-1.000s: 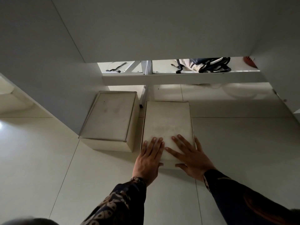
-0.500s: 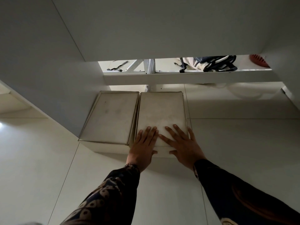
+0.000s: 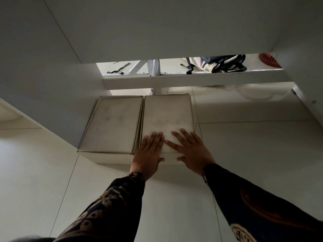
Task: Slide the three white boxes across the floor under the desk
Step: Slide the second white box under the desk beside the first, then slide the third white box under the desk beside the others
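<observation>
Two white boxes stand side by side on the pale tiled floor beneath the desk [image 3: 157, 23]. The left white box [image 3: 113, 123] sits close to the desk's left side panel [image 3: 35, 75]. The right white box [image 3: 167, 112] touches it along its long side. My left hand [image 3: 148, 154] and my right hand [image 3: 190, 151] lie with fingers spread on the near end of the right box's top. Both thumbs hook over its front face. No third box is in view.
A white crossbar [image 3: 192, 79] runs behind the boxes, with a metal leg at its middle. Beyond it lie a dark-strapped bag [image 3: 218, 64] and a red object [image 3: 267, 59]. Bare floor tiles [image 3: 253, 137] stretch to the right of the boxes.
Both hands have pushed the right box away from me and leftward, from a gap beside the left box until it lies flush against it, its far end near the crossbar.
</observation>
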